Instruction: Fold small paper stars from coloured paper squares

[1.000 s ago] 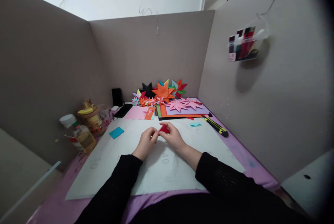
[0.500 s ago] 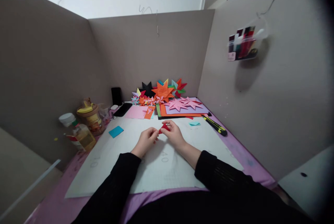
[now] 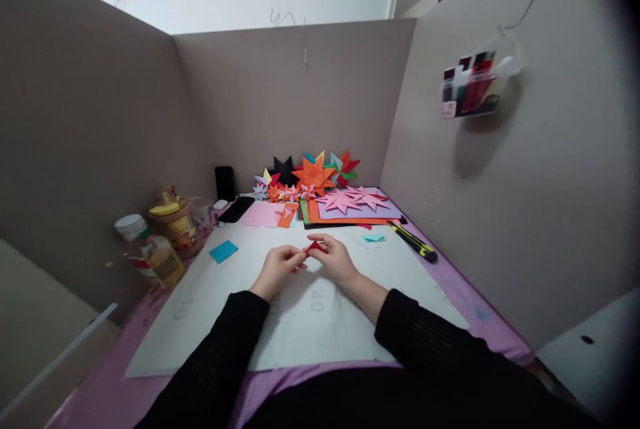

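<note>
A small folded red paper piece (image 3: 313, 246) is pinched between both hands just above the white cutting mat (image 3: 300, 322). My left hand (image 3: 277, 268) has its fingertips closed on the left corner of the piece. My right hand (image 3: 334, 259) curls round its right side. Both sleeves are black. Most of the red piece is hidden by the fingers.
A heap of folded paper stars (image 3: 313, 179) and coloured sheets (image 3: 350, 212) lies at the back. A yellow-black utility knife (image 3: 415, 243) sits right, a blue paper square (image 3: 223, 251) left, a teal scrap (image 3: 374, 238) ahead. Bottle (image 3: 157, 259) and jar (image 3: 173, 219) stand far left. Cardboard walls enclose the desk.
The red piece has been turned and folded smaller between the fingers, with both hands staying in the same spot. The view shifted slightly.
</note>
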`<state>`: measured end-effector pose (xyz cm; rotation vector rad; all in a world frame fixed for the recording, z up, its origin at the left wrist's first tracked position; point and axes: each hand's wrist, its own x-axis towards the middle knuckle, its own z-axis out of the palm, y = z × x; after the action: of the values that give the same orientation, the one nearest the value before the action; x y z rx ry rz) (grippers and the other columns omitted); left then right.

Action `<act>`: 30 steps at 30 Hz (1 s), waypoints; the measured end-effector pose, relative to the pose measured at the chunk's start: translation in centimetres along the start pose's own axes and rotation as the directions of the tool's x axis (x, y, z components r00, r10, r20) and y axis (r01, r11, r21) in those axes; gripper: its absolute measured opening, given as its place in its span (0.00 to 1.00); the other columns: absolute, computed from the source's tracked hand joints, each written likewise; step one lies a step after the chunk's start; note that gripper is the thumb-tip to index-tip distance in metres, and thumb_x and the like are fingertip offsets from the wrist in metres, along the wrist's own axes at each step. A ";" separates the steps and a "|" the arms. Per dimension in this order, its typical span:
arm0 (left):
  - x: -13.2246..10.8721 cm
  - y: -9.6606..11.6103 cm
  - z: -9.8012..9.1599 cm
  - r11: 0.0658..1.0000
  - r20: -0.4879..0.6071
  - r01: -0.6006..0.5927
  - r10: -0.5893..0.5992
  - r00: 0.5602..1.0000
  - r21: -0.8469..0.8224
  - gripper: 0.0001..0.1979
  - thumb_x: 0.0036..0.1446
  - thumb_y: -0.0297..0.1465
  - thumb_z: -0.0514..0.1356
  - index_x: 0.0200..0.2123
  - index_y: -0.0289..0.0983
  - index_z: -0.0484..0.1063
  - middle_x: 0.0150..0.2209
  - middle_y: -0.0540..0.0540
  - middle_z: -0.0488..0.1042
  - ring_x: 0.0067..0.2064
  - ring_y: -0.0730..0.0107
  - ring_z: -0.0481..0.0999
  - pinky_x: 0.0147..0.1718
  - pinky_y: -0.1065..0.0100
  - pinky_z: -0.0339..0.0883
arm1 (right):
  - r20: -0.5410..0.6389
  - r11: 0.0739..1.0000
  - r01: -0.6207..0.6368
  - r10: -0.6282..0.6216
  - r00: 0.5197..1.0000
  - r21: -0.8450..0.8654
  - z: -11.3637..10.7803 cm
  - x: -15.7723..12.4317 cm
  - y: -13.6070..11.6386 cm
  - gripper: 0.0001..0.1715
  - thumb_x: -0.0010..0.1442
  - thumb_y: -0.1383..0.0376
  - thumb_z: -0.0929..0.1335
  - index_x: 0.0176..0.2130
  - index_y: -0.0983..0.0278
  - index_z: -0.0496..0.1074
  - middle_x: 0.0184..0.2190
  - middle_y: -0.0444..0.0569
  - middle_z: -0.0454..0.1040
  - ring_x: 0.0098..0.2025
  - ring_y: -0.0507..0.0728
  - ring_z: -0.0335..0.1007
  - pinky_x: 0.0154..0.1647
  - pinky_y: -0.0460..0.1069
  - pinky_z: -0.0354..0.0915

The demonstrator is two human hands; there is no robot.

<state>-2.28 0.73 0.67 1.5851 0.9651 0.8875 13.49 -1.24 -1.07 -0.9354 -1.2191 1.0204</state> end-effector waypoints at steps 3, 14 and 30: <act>0.0 0.0 -0.1 0.998 -0.011 -0.038 0.038 0.999 0.045 0.13 0.49 0.39 0.60 0.29 0.32 0.72 0.24 0.45 0.75 0.27 0.69 0.74 0.24 0.72 0.64 | 0.011 1.000 -0.012 0.012 1.000 0.005 0.0 0.0 -0.1 0.21 0.47 0.64 0.69 0.44 0.65 0.68 0.31 0.49 0.76 0.35 0.57 0.73 0.41 0.54 0.66; -0.2 0.1 0.3 0.946 -0.088 -0.187 0.217 0.972 0.266 0.13 0.52 0.38 0.56 0.27 0.34 0.73 0.25 0.46 0.75 0.28 0.70 0.73 0.28 0.72 0.63 | -0.088 0.989 0.054 -0.066 0.994 -0.134 0.8 -0.4 -0.8 0.21 0.47 0.66 0.68 0.43 0.65 0.67 0.30 0.46 0.72 0.31 0.53 0.69 0.35 0.49 0.64; 0.0 -0.4 0.6 0.923 -0.057 -0.183 0.214 0.975 0.338 0.12 0.53 0.38 0.53 0.26 0.36 0.69 0.21 0.49 0.72 0.23 0.71 0.69 0.25 0.72 0.60 | -0.166 0.998 0.019 -0.030 0.986 -0.066 0.6 0.3 -0.7 0.17 0.47 0.64 0.66 0.39 0.62 0.59 0.23 0.40 0.69 0.25 0.52 0.66 0.28 0.47 0.61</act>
<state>-1.81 0.52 0.17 1.9707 1.0750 0.9824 12.98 -1.18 -0.24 -1.0323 -1.1253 0.8696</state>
